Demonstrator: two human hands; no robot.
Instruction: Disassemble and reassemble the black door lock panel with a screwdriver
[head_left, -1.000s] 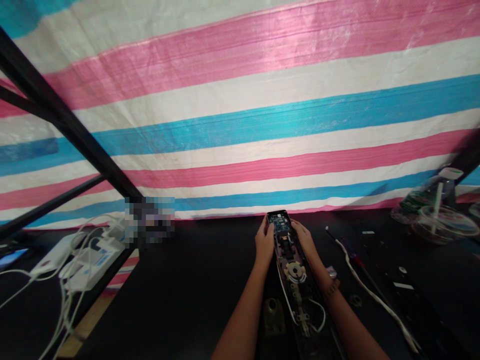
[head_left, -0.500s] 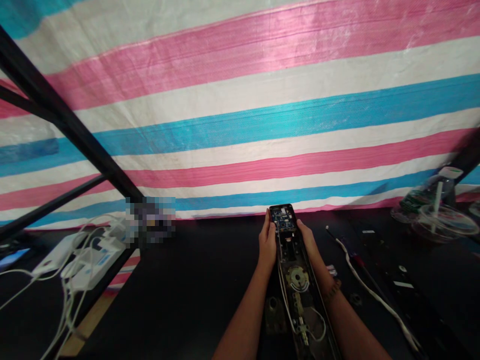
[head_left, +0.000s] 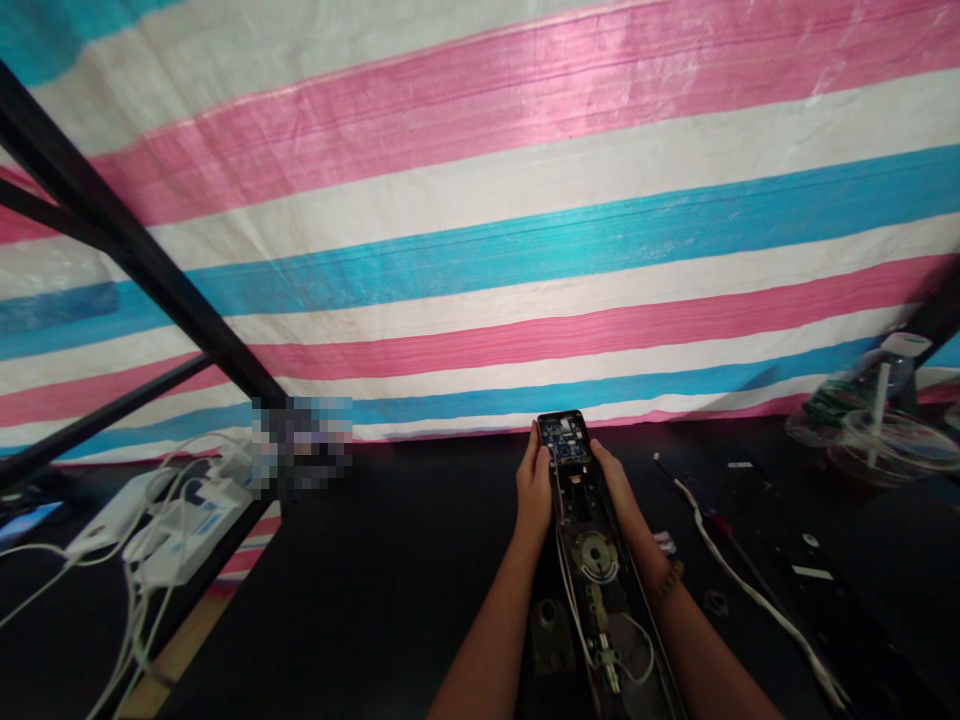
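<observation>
A long black housing, opened like an electronic door lock panel (head_left: pixel 596 555), points away from me with its inside facing up. Its far end carries a blue circuit board (head_left: pixel 566 438); farther down sit a round metal plate, a brass-coloured part and a thin white wire. My left hand (head_left: pixel 534 488) grips the far left edge, thumb along the rim. On the opposite edge my right hand (head_left: pixel 615 478) is wrapped round the side, some of its fingers hidden beneath. A dull metal part (head_left: pixel 551 635) lies left of the housing's lower half.
To the right lie a white cable (head_left: pixel 739 580), a screwdriver with a dark red handle (head_left: pixel 720 525) and a long black panel (head_left: pixel 817 600). Farther back are a plastic bottle (head_left: pixel 832 400) and a clear cup (head_left: pixel 874 450). White power strips (head_left: pixel 184 530) with tangled cords occupy the left.
The view has shifted very slightly. Both hands keep the same hold on the lock panel, and nothing else has visibly moved.
</observation>
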